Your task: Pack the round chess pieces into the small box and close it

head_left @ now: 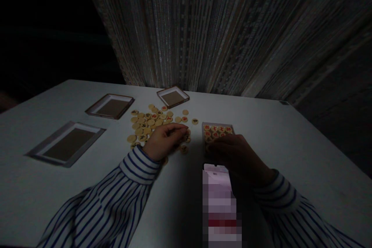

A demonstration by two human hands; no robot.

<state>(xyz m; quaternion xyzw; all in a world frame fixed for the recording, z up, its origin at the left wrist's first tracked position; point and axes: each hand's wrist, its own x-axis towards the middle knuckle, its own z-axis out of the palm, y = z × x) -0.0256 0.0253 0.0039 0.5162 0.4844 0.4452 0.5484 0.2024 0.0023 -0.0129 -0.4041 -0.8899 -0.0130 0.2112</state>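
Note:
Loose round wooden Chinese chess pieces (151, 123), some marked in red or black and some blank, lie in a spread pile. My left hand (164, 141) is over the pile's right side, thumb and fingers brought together; whatever is between them is hidden. To the right, a shallow box (204, 126) holds rows of red-marked pieces (221, 128). My right hand (240, 155) covers the box's near part, fingers curled down, with a pale piece (207, 147) at the fingertips. The hand hides the rest of the box.
A lit phone (219, 201) lies just in front of the box. Two shallow trays (130, 102) (173, 88) stand behind and left of the pile, and a grey-rimmed tray (99, 128) lies at left. A striped curtain (186, 38) hangs behind the white table (261, 120).

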